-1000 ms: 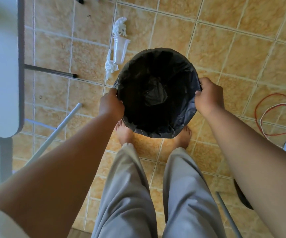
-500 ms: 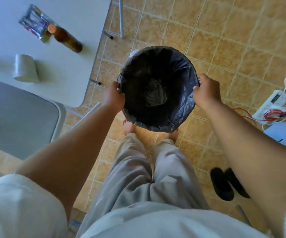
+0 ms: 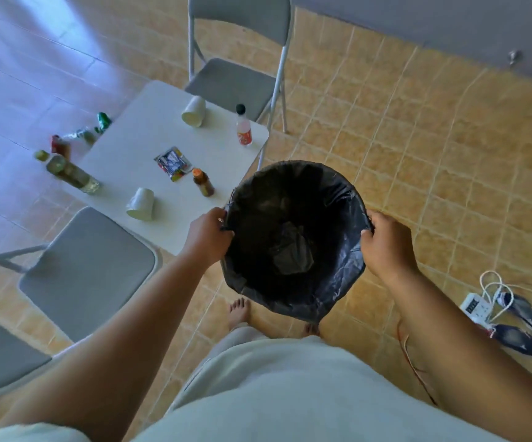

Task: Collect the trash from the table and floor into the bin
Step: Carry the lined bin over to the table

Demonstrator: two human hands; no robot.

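A round bin [image 3: 347,275] lined with a black bag hangs in the air before me. My left hand [image 3: 208,236] grips its left rim and my right hand [image 3: 385,247] grips its right rim. The white table [image 3: 124,154] stands to the bin's left. On it lie two tipped paper cups [image 3: 141,204] [image 3: 194,110], a snack wrapper [image 3: 173,162], a small brown bottle [image 3: 203,182], a pink bottle with a black cap [image 3: 243,129] and a large clear bottle [image 3: 66,172]. Past the table's far left edge are more bottles and a green can [image 3: 103,121].
A grey folding chair [image 3: 92,266] stands near left and another [image 3: 236,81] beyond the table. At right on the tiled floor are a white power strip [image 3: 478,306] with cables and a pair of dark shoes [image 3: 526,327]. My bare feet are below the bin.
The view has swung up and away from the floor, bringing the whole table and far chair into sight. Both hands keep their grip on the bin's rim, and the bin is higher.
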